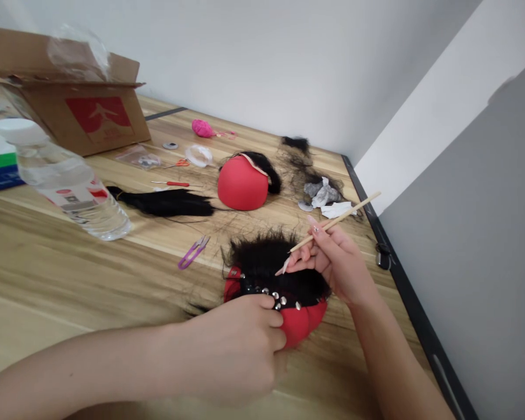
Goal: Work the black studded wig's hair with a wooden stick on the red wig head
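Two bare hands are at work in my head view, both at the red form (pixel 304 324) lying on the wood table (pixel 166 297). My left hand (pixel 240 344) lies across its near left side, fingers curled close together; its thumb is hidden, so I cannot tell whether they pinch anything. Just beyond those fingers, silver pins (pixel 283 300) dot the form's dark band, below the black hair (pixel 262 259). Over that hair, my right hand (pixel 336 262) has thumb and fingers clamped on a slim stick (pixel 341 220), which slants up to the right (its tip is too small to make out).

Left of the hair lie purple snips (pixel 193 252). Farther out are the bottle (pixel 72 181), a hair bundle (pixel 170 202) and, to its right, a red dome (pixel 242 184), with crumpled paper (pixel 322 192) beyond my right hand. Pink yarn (pixel 202 128) and the open carton (pixel 91 116) stand near the wall (pixel 254 64).
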### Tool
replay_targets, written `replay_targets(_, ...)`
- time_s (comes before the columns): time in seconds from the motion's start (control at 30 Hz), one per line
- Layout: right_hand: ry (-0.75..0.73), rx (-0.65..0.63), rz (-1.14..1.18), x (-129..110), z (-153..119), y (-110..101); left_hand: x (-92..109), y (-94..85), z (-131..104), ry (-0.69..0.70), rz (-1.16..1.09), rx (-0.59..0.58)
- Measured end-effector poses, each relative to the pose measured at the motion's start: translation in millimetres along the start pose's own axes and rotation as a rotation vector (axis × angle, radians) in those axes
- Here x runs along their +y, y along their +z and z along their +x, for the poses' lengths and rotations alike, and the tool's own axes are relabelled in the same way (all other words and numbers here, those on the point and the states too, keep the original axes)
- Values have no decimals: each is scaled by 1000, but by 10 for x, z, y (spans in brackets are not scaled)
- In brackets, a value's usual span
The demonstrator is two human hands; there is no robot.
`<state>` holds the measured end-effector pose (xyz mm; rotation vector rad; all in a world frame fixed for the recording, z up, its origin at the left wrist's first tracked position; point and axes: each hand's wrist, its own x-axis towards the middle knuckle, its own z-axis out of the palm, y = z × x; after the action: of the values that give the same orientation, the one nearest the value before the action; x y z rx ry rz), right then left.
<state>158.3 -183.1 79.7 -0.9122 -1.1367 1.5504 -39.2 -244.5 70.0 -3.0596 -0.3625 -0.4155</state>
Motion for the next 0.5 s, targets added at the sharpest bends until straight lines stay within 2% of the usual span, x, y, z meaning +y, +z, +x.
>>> replay_targets(0.1,-28,63,-11,-19,33,-35,-6,-33,11,63,-34,-36)
replay_targets(0.23,-80,115,-23,-57,70,-90,-18,-81,27,58,-31,-47)
replay_targets(0.4,-127,219,-108,-82,69,-180,-20,-96,27,84,-53,-12)
replay_targets(0.5,-152,270,-188,-115,37,-198,-32,-99,38,62,-53,48)
